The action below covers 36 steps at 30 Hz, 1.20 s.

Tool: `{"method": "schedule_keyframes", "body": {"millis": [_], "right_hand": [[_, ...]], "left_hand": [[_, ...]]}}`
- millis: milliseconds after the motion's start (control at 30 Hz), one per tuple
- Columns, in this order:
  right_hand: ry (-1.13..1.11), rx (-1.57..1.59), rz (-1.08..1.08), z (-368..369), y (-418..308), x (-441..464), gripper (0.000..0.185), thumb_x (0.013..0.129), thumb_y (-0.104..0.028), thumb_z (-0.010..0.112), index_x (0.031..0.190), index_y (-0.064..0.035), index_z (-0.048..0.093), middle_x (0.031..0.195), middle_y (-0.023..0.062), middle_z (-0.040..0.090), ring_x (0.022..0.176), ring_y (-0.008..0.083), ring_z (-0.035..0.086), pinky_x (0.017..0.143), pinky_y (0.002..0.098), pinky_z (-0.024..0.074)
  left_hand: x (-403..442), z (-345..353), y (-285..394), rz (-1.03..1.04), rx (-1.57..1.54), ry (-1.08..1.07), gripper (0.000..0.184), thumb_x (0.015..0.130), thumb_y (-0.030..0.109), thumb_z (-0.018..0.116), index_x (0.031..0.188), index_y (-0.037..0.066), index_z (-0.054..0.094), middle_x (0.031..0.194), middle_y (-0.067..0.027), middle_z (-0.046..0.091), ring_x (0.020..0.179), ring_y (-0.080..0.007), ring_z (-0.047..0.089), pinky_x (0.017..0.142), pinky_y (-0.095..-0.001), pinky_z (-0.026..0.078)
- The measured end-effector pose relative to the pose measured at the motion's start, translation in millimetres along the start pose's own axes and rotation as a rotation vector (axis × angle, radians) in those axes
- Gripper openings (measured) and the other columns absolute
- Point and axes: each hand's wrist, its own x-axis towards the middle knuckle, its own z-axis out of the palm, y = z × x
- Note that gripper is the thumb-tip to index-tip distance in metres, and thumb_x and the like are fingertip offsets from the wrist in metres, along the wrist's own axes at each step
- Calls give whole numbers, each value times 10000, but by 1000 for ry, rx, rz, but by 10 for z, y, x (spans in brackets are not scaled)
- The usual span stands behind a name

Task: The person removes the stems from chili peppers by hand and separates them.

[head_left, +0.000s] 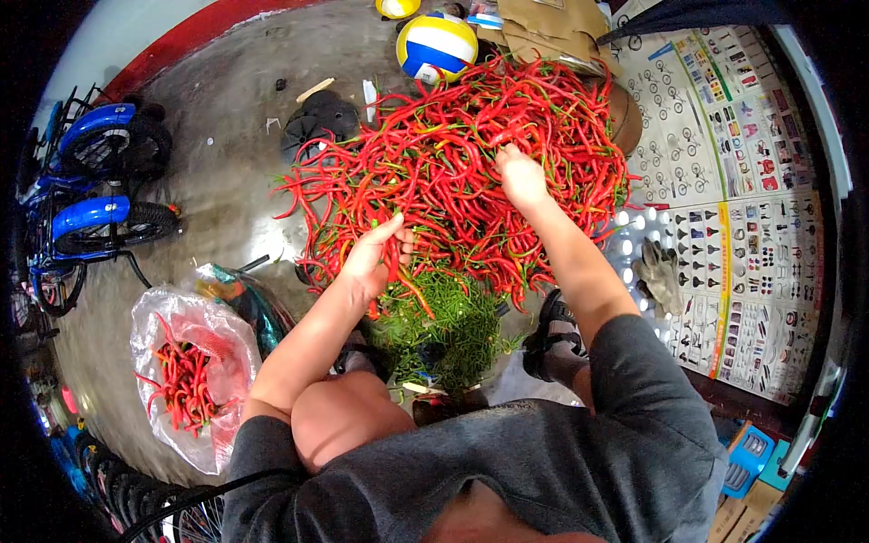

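A wide heap of long red chili peppers (453, 163) with green stems lies on the floor in front of me. My left hand (376, 258) is at the heap's near left side, its fingers wrapped round several red chili peppers. Over the right middle of the heap, my right hand (522, 176) has its fingers drawn together on a red chili pepper; its fingertips are partly hidden. Between my feet lies a mound of loose green stems (444, 326), just below the peppers.
An open clear plastic bag (235, 362) holding red chili peppers stands at left. Beyond the heap are a volleyball (437, 47) and cardboard (552, 32). Bikes with blue fenders (90, 222) stand far left. A grey glove (659, 276) lies right, beside a printed poster sheet (751, 244).
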Motion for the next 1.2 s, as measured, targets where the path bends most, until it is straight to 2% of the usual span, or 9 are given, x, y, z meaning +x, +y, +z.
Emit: {"method": "schedule_keyframes", "body": {"millis": [133, 200, 233, 267, 467, 533, 667, 867, 1200], "right_hand": [[451, 171, -281, -535, -272, -220, 69, 710, -104, 520, 776, -105, 539, 770, 59, 544, 702, 248, 564, 576, 392, 464], [387, 236, -400, -802, -572, -400, 106, 685, -66, 568, 788, -90, 570, 754, 71, 590, 693, 252, 582, 580, 372, 452], [-22, 49, -357, -941, -759, -442, 141, 669, -55, 576, 804, -96, 578, 757, 60, 589, 702, 241, 584, 590, 349, 448], [442, 415, -552, -852, -851, -560, 149, 654, -66, 597, 799, -102, 586, 777, 48, 586, 714, 228, 581, 606, 341, 443], [193, 1052, -92, -778, -1305, -940, 46, 763, -40, 604, 781, -6, 580, 800, 114, 584, 728, 230, 594, 649, 315, 466], [-227, 1425, 80, -780, -1340, -996, 33, 774, 3, 580, 805, 11, 584, 794, 68, 583, 706, 142, 578, 646, 264, 461], [-573, 1441, -20, -651, -964, -706, 100, 779, -37, 582, 864, 4, 614, 851, 81, 606, 722, 139, 583, 661, 275, 463], [-63, 1, 138, 192, -200, 15, 204, 748, -202, 608, 891, -63, 649, 929, 136, 597, 968, 303, 514, 829, 421, 436], [237, 318, 65, -155, -607, -244, 143, 747, -217, 624, 744, -74, 629, 758, 84, 614, 793, 282, 555, 685, 422, 431]], "left_hand": [[-15, 59, -60, -156, 19, -118, 280, 846, 310, 582, 943, 47, 584, 900, -100, 644, 787, -182, 609, 674, -283, 470], [-23, 132, -96, -201, -12, -172, 342, 856, 320, 564, 1022, 21, 564, 995, -135, 628, 865, -222, 613, 721, -299, 485], [-68, 229, -84, -236, -74, -189, 339, 864, 320, 552, 1016, 17, 563, 994, -136, 624, 858, -231, 612, 721, -301, 487], [-94, 282, -77, -271, -135, -205, 336, 871, 320, 540, 1010, 14, 562, 994, -136, 620, 851, -240, 611, 720, -304, 489], [-37, 155, -119, -129, -295, -166, 212, 849, 201, 586, 973, 30, 568, 905, -86, 622, 849, -199, 602, 794, -339, 488], [-39, 112, -115, -136, -195, -165, 220, 834, 209, 606, 966, 36, 573, 910, -83, 623, 849, -195, 602, 813, -351, 481], [16, 10, -8, -72, -225, -121, 189, 817, 180, 615, 947, 48, 580, 879, -94, 627, 797, -200, 600, 754, -338, 487], [-16, 3, 57, -16, -320, -86, 92, 818, 103, 578, 875, 94, 507, 740, -48, 586, 701, -191, 577, 639, -337, 484], [-94, 93, 70, 69, -36, -43, 202, 810, 206, 646, 930, 85, 538, 774, -35, 603, 718, -154, 576, 651, -296, 472]]}}
